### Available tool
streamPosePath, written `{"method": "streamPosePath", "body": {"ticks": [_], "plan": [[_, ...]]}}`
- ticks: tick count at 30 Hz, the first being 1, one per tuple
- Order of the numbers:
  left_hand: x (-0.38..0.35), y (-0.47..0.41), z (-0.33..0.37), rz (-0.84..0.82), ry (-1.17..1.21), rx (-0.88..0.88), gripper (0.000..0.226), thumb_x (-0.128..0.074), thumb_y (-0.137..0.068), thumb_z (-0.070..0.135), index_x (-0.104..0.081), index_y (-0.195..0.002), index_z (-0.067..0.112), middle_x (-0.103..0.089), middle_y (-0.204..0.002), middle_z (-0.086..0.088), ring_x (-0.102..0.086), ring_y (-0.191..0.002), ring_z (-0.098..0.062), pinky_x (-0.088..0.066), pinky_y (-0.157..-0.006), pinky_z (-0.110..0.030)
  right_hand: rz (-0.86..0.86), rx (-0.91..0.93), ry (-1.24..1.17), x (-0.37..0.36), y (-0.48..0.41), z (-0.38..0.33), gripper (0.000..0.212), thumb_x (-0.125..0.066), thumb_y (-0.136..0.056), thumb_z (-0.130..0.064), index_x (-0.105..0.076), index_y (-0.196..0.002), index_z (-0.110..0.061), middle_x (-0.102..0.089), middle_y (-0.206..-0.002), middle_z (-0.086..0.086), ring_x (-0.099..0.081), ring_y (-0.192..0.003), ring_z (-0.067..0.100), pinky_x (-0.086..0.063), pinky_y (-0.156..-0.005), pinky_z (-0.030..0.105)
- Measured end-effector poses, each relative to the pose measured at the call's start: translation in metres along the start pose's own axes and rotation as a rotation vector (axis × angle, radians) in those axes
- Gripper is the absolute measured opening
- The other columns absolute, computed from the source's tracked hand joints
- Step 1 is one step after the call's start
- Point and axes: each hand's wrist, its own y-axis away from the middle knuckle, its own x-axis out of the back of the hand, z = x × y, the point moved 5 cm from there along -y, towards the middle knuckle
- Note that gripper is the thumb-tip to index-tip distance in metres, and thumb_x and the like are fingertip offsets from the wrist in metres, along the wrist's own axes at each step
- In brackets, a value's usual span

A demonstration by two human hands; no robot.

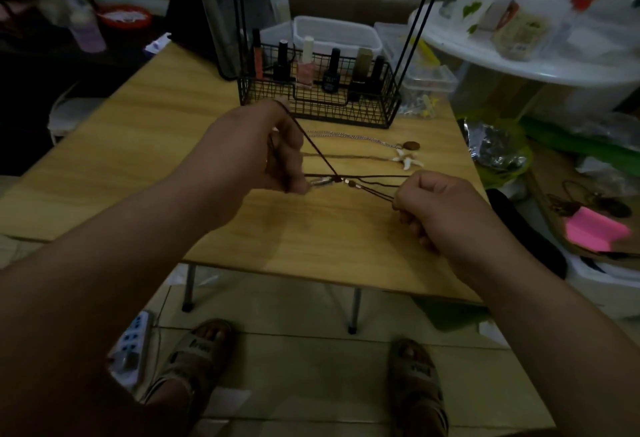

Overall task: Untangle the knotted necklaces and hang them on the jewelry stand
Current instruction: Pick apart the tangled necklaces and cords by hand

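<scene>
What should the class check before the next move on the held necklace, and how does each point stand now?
1. Left hand grips the cord: ok.
2. Right hand pinches the cord's other end: ok.
3. Strands free of crossings: not ok; two cross near the beads.
4. Cord apart from the starfish necklace and chain on the table: ok, it seems.
5. Free place on the stand to hang it: cannot tell; its top is out of view.
</scene>
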Motion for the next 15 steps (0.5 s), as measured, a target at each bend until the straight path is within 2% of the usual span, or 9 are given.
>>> {"method": "streamPosePath", "body": {"ticks": [2,3,5,8,11,13,15], "plan": [[0.003,-0.003,0.005,0.003,0.034,0.007,0.02,-0.048,-0.103,0.01,-0.066,-0.106,0.004,-0.076,-0.086,-0.014,-0.077,-0.084,-0.028,-0.065,-0.076,-0.047,0.025,0.007,0.043,0.005,-0.001,0.0,0.015,-0.069,-0.089,-0.022,-0.07,-0.075,-0.019,-0.061,-0.062,-0.006,-0.05,-0.059,0.01,-0.039,-0.056,0.029],[0.005,-0.004,0.007,-0.008,0.021,0.01,0.021,-0.049,-0.103,0.012,-0.067,-0.111,0.007,-0.078,-0.095,-0.012,-0.078,-0.09,-0.026,-0.065,-0.078,-0.048,0.039,0.009,0.058,0.007,-0.003,0.001,0.016,-0.069,-0.089,-0.023,-0.069,-0.074,-0.019,-0.061,-0.062,-0.005,-0.05,-0.06,0.011,-0.038,-0.057,0.03],[0.015,-0.005,0.009,-0.041,0.056,0.017,0.023,-0.047,-0.103,0.012,-0.068,-0.113,0.007,-0.079,-0.101,-0.013,-0.078,-0.094,-0.029,-0.064,-0.08,-0.049,0.06,-0.001,0.086,0.013,-0.005,0.003,0.016,-0.069,-0.089,-0.024,-0.068,-0.074,-0.019,-0.061,-0.064,-0.004,-0.049,-0.06,0.012,-0.037,-0.058,0.03],[0.029,-0.006,0.008,-0.082,0.239,0.022,0.026,-0.041,-0.096,0.006,-0.066,-0.102,0.006,-0.07,-0.086,-0.012,-0.074,-0.085,-0.031,-0.063,-0.078,-0.051,0.058,-0.005,0.128,0.02,-0.006,0.004,0.016,-0.067,-0.09,-0.027,-0.069,-0.076,-0.019,-0.062,-0.068,-0.002,-0.051,-0.063,0.014,-0.039,-0.06,0.032],[0.03,-0.011,0.0,-0.088,0.225,0.02,0.019,-0.042,-0.101,0.009,-0.061,-0.101,0.01,-0.044,-0.061,0.0,-0.056,-0.058,-0.018,-0.061,-0.067,-0.04,0.017,0.02,0.244,0.021,-0.003,0.004,0.016,-0.068,-0.092,-0.029,-0.07,-0.08,-0.019,-0.067,-0.077,-0.002,-0.058,-0.071,0.014,-0.043,-0.064,0.032],[0.025,-0.014,-0.005,-0.134,0.136,0.019,0.017,-0.044,-0.104,0.011,-0.061,-0.106,0.011,-0.035,-0.057,0.003,-0.042,-0.05,-0.014,-0.053,-0.056,-0.032,-0.023,0.039,0.331,0.021,0.0,0.003,0.015,-0.069,-0.093,-0.029,-0.071,-0.082,-0.019,-0.068,-0.083,-0.001,-0.062,-0.078,0.015,-0.046,-0.067,0.032],[0.021,-0.013,-0.005,-0.214,0.083,0.003,0.012,-0.049,-0.105,0.015,-0.06,-0.1,0.014,-0.032,-0.057,0.004,-0.029,-0.047,-0.012,-0.036,-0.043,-0.025,-0.064,0.048,0.416,0.023,0.001,0.002,0.015,-0.068,-0.093,-0.029,-0.073,-0.084,-0.018,-0.07,-0.086,0.0,-0.064,-0.082,0.017,-0.051,-0.07,0.034]]}}
